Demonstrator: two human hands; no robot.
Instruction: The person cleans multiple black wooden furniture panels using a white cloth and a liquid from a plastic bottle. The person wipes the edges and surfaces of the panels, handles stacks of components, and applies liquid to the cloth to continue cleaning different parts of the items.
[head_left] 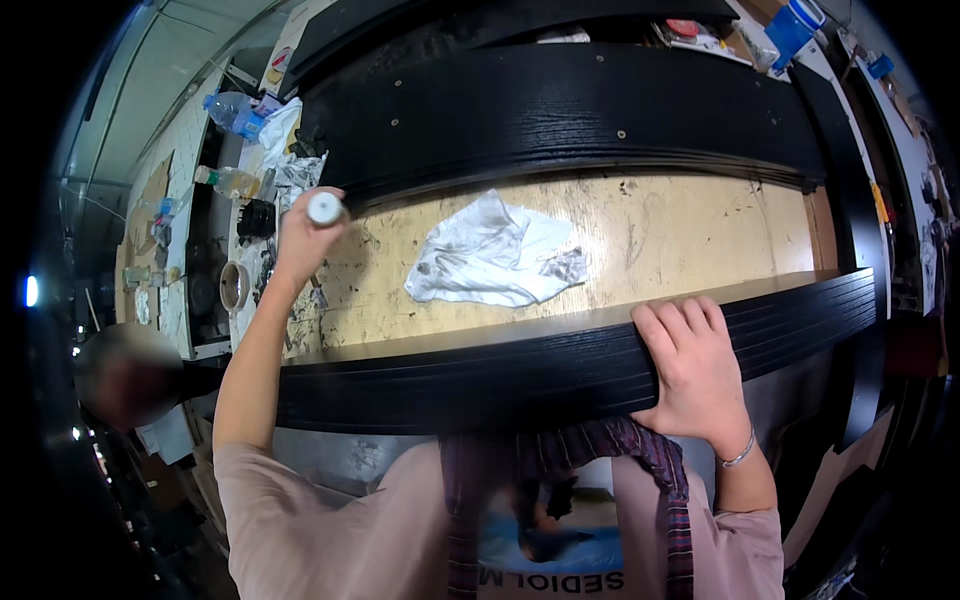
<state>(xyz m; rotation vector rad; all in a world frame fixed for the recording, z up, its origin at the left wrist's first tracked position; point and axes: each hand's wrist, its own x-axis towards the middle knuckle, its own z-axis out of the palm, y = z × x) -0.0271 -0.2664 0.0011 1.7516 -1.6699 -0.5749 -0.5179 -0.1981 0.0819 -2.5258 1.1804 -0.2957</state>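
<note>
My left hand is closed around a small round container with a white top, seen end-on, so its kind is hidden. It is over the far left part of the stained workbench. My right hand grips a long black grooved board along the near edge, fingers over its top and thumb at its lower side. Between my hands, farther back, a crumpled white rag with dark smudges lies on the bench.
Black panels are stacked across the bench's far side. At the left are a plastic bottle, a bottle of yellowish liquid and a tape roll. A blue container stands far right. Another person is at the left.
</note>
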